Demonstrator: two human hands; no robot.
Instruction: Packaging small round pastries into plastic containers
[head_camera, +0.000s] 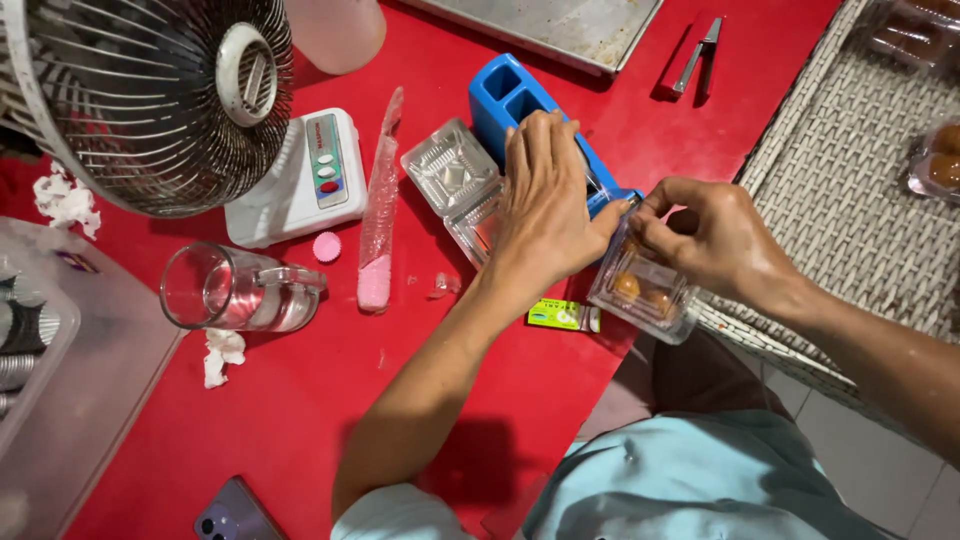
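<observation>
My left hand (545, 200) presses flat on a blue tape dispenser (515, 105) on the red table (330, 400). My right hand (705, 235) pinches the top of a small clear plastic box (640, 290) with brown round pastries inside, held at the table's edge. An open clear plastic clamshell box (455, 175) lies empty just left of my left hand. A small green packet (565, 316) lies below my left wrist.
A fan (150, 100), white scale (305, 175), glass mug (235, 290) on its side, pink sleeve of cups (378, 215), metal tray (560, 25), tweezers (697, 55), phone (235, 512) and grey bin (60, 370) sit around. A wicker surface (860, 170) at right holds filled boxes (940, 160).
</observation>
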